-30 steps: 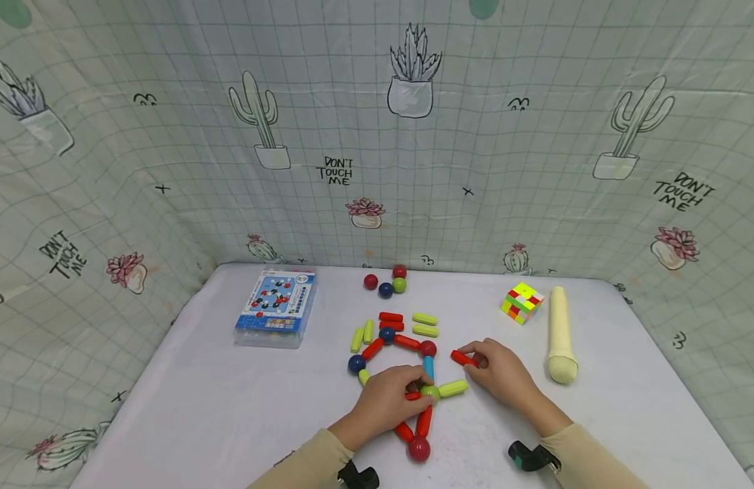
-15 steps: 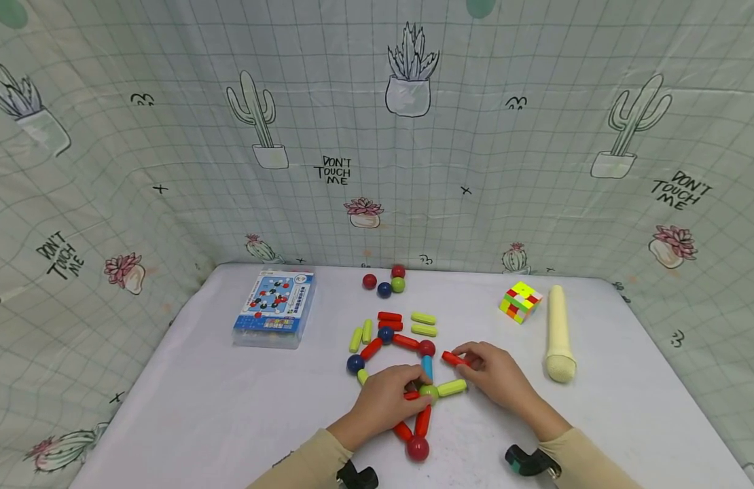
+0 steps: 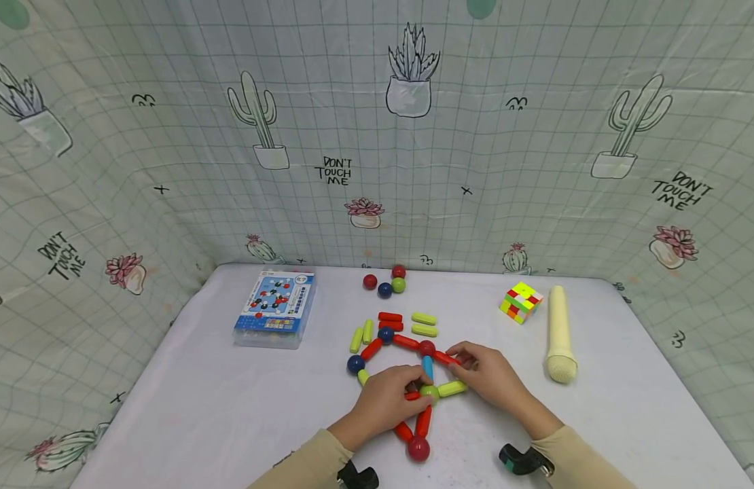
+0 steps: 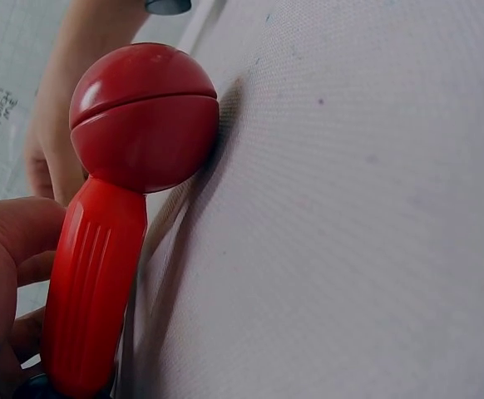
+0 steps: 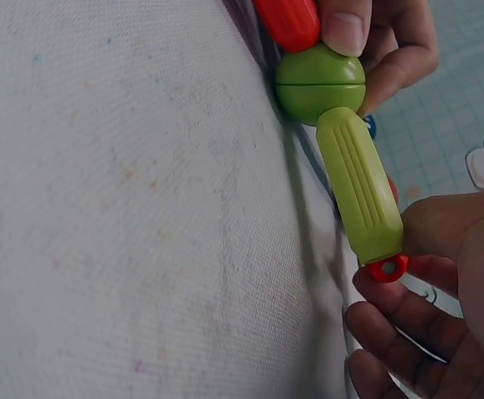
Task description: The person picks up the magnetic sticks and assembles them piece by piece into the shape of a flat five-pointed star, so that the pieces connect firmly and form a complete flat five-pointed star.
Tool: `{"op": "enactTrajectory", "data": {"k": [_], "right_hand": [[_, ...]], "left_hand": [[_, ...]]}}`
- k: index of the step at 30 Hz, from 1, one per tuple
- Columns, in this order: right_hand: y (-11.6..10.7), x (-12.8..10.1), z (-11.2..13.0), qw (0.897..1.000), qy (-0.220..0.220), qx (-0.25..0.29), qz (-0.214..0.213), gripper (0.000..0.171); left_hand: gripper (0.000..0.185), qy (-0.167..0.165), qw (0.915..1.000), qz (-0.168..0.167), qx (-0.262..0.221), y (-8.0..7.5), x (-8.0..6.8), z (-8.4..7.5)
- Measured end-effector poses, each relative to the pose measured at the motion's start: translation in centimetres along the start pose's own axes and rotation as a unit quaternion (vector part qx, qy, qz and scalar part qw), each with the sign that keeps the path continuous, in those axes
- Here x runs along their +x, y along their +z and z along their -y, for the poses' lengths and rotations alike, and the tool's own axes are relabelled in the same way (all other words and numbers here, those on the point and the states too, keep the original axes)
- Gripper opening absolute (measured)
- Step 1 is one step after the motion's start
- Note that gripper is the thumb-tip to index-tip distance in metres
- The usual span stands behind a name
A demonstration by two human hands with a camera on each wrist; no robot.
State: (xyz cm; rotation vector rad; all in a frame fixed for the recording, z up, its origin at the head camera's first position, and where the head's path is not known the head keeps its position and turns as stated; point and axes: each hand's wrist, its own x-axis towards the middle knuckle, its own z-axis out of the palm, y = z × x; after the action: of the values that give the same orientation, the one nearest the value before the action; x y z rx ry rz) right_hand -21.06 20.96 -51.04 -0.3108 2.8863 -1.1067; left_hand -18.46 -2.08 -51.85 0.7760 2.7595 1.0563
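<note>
A model of coloured balls and ribbed sticks lies on the table. My left hand (image 3: 386, 399) pinches its green ball (image 3: 431, 393); the thumb on this ball shows in the right wrist view. My right hand (image 3: 492, 375) pinches a red stick (image 3: 444, 357), whose far end meets the red ball (image 3: 426, 348). A blue stick (image 3: 428, 368) runs between that ball and the green one. From the green ball a yellow-green stick (image 5: 358, 187) points toward my right hand. The lower red ball (image 4: 146, 116) carries a red stick (image 4: 92, 283) beside my left hand.
Loose yellow-green sticks (image 3: 424, 318) and red sticks (image 3: 390, 317) lie behind the model. Several loose balls (image 3: 385, 291) sit farther back. A boxed kit (image 3: 276, 305) is at left, a puzzle cube (image 3: 521, 302) and a pale yellow microphone-shaped object (image 3: 559, 333) at right.
My right hand has moved left with the red stick, from a gap beside the model up to the red ball. My left hand has stayed on the green ball.
</note>
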Motion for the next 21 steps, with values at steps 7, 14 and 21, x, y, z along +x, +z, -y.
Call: {"op": "enactTrajectory", "data": {"k": [7,14,21], "right_hand": [[0.05,0.06,-0.19,1.000,0.010,0.005,0.007,0.021],[0.10,0.10,-0.21,1.000,0.012,0.011,0.008,0.021],[0.00,0.05,-0.20,1.000,0.011,0.010,0.003,0.018]], "left_hand": [[0.021,0.001,1.0000,0.001,-0.001,0.00,0.06,-0.02],[0.020,-0.002,1.0000,0.001,-0.003,-0.04,0.02,-0.04],[0.020,0.000,1.0000,-0.001,0.001,-0.05,0.03,-0.10]]}}
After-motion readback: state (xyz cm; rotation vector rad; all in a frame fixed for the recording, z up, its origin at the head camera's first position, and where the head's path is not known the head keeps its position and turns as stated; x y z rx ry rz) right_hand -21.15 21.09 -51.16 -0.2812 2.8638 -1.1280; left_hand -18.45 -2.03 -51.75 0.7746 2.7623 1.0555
